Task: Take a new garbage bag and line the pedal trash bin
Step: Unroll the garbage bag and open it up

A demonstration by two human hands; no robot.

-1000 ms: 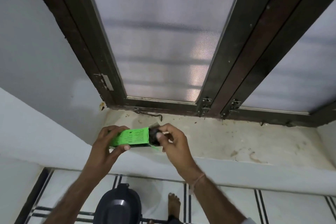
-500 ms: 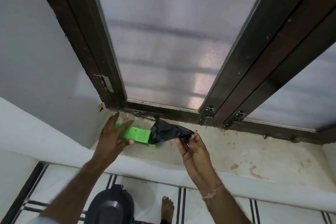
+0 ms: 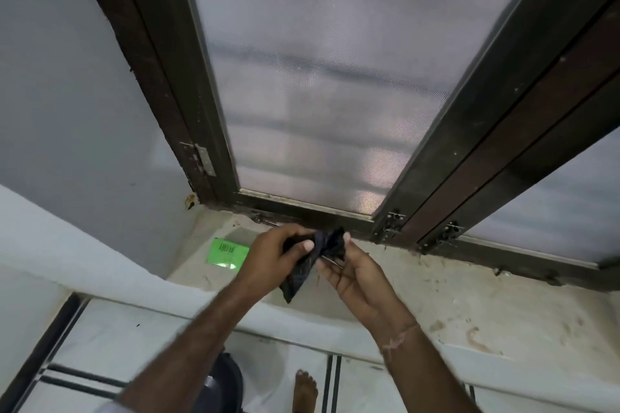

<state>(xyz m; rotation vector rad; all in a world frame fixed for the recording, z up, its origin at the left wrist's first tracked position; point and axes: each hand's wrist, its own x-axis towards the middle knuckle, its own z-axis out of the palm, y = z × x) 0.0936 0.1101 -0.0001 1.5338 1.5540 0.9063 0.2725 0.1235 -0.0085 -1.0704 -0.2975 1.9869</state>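
A large window [image 3: 312, 84] with frosted, mesh-patterned panes and a dark brown frame fills the upper part of the view, with a pale wall [image 3: 60, 104] to its left. Below the frame runs a stained, cream-coloured window sill [image 3: 469, 305], marked with brown spots and smears, and its white front edge crosses the picture from left to right. Under the sill lies a white tiled floor [image 3: 117, 345] with dark stripes.

At the bottom edge, partly hidden behind the left forearm, stands the dark pedal trash bin [image 3: 221, 386], of which only part of the lid shows. A bare foot [image 3: 304, 391] rests on the floor just to its right.

Both forearms reach up over the sill. The left hand [image 3: 271, 258] is curled around one side of a folded black garbage bag [image 3: 313, 261], thumb on top. The right hand [image 3: 355, 273] pinches the other side of it between thumb and fingertips, and a thin thread band sits on that wrist. The bag is crumpled and bunched between the two hands, held just above the sill near the bottom of the window frame, with one end hanging down toward the sill's front edge.

A small bright green packet [image 3: 226, 252] with a barcode lies flat on the sill, just left of the left hand and apart from it.
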